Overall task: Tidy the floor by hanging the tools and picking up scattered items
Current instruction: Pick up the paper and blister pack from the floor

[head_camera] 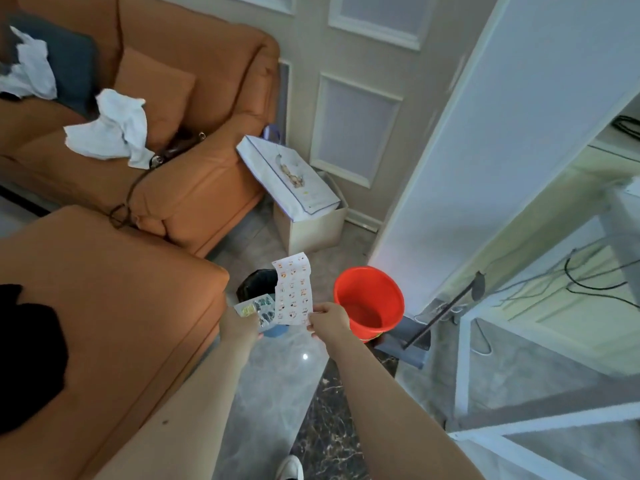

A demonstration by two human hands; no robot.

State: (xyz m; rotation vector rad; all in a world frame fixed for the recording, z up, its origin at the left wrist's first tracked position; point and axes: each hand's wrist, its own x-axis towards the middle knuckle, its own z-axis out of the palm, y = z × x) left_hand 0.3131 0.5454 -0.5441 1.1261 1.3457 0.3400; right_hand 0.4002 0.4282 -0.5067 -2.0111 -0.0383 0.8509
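1. Both hands are raised in front of me over the floor.
2. Left hand is closed on a small clear packet.
3. Right hand pinches the lower edge of a printed sticker sheet, held upright.
4. Below sit a black bin and a red bucket, beside the orange sofa.

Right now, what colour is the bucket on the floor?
The bucket is bright red-orange, inside and out. The head view shows it best.
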